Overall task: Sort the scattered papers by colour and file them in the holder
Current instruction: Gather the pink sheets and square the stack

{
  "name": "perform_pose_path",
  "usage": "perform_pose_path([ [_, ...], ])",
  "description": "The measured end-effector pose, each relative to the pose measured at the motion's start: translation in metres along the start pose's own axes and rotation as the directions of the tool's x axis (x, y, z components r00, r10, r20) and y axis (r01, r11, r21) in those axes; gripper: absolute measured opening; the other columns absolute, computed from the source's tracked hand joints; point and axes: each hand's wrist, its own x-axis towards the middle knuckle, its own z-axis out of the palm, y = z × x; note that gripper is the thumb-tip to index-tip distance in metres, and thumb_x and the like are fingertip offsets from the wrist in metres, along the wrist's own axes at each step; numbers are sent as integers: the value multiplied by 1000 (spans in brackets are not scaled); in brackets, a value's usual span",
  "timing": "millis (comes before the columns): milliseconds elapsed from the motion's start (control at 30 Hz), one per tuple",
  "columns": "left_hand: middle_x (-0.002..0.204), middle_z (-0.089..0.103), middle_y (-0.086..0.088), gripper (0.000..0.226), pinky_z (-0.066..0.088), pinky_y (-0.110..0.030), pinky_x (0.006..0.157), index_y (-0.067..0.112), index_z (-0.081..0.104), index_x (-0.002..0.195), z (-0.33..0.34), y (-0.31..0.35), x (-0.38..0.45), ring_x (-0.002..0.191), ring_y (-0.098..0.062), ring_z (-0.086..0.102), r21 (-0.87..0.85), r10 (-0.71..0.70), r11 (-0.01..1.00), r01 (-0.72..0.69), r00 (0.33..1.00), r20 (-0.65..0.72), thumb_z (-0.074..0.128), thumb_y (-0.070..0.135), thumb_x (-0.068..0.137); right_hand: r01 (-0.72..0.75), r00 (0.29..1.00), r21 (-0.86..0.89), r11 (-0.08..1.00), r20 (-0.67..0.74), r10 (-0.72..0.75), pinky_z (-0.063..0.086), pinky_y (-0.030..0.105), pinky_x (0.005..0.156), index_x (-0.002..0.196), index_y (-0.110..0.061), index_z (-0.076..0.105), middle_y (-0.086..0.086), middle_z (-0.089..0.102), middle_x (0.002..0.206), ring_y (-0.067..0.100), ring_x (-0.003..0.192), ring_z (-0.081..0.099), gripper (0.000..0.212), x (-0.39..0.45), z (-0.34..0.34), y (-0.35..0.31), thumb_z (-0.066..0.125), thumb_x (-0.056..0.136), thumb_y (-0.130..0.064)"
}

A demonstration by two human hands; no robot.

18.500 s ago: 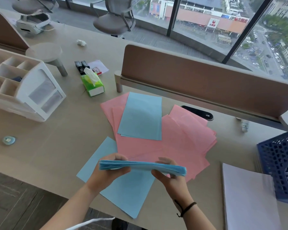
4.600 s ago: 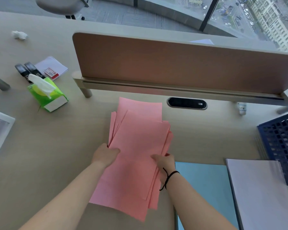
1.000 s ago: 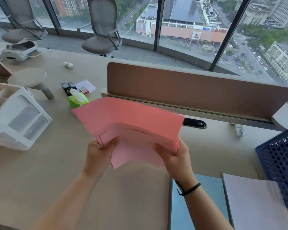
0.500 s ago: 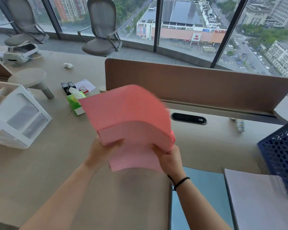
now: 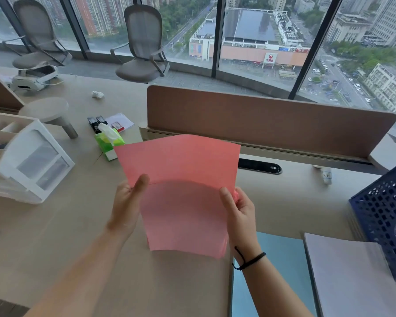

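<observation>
I hold a stack of pink papers [image 5: 181, 193] upright over the desk, its top half bending away from me. My left hand [image 5: 128, 202] grips the stack's left edge with the thumb on the front. My right hand [image 5: 238, 209] grips its right edge the same way. A blue paper stack [image 5: 281, 266] lies flat on the desk at the lower right. A pale lilac stack [image 5: 352, 277] lies beside it. The dark blue perforated holder [image 5: 384, 216] stands at the right edge.
A white desk organiser [image 5: 30, 161] stands at the left. A green tissue box [image 5: 109, 143] sits behind the pink stack, with black clips [image 5: 95, 122] and a card beyond. A brown divider panel [image 5: 261, 120] runs across the back. A small white tube [image 5: 326, 175] lies near it.
The pink stack has turned more upright and squarer between my hands. Both hands have slid to its side edges with thumbs now on the front.
</observation>
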Motion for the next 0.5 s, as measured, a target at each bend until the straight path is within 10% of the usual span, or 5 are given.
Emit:
perform_pose_path([
  [200,73,58,-6,65,39,-33,67,18,63,69,11,25,-4,74,-19,53,-41,-13,999,5,977,-214,51,82,72,90,996,16,996,10,-90,41,21,65,82,-26,67,-8,57,70,9,67,48,13,-5,5,-13,64,94,-29],
  [333,85,74,10,17,53,-24,76,26,73,86,12,29,-11,82,-8,68,45,111,993,-107,989,-101,64,38,92,152,988,0,988,36,-152,51,22,81,90,-33,70,-6,72,88,13,86,67,27,-11,2,-14,52,101,-17],
  [500,81,75,13,14,52,-13,72,16,71,94,8,22,-17,79,-1,68,120,145,983,-137,988,-56,59,9,96,140,990,14,990,31,-140,50,36,83,93,-29,66,10,71,95,23,90,66,19,-14,-5,-11,54,101,-16],
])
